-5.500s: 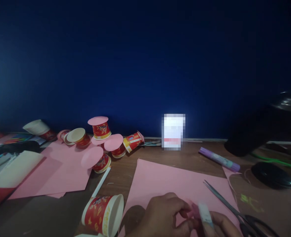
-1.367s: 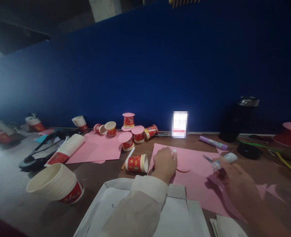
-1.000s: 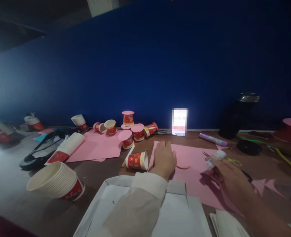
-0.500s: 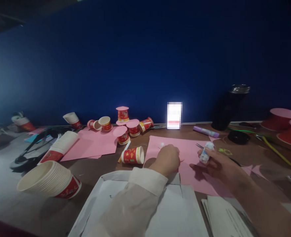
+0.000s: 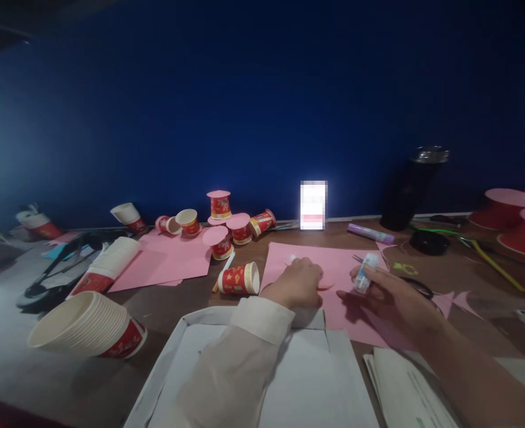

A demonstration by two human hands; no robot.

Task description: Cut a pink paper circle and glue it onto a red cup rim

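Observation:
My left hand is closed over the pink sheet, its fingertips mostly hidden beneath it. A smaller pink paper piece with a curved edge sticks out from under those fingers. Beside the knuckles lies a small white cap. To the right, my right hand holds a glue stick with a white and blue label, gripped between thumb and fingers above the sheet. Dark scissor points show just behind the glue stick; black handle loops emerge beyond the hand.
A white box lid fills the front. Left stand stacked paper cups; one red cup lies on its side. Several cups with pink discs stand behind. A purple tube and a black bottle are at the back right.
The glue stick in my right hand has shifted slightly left and tilted more upright. My left hand has turned a little, and more of the curved pink piece shows beside it.

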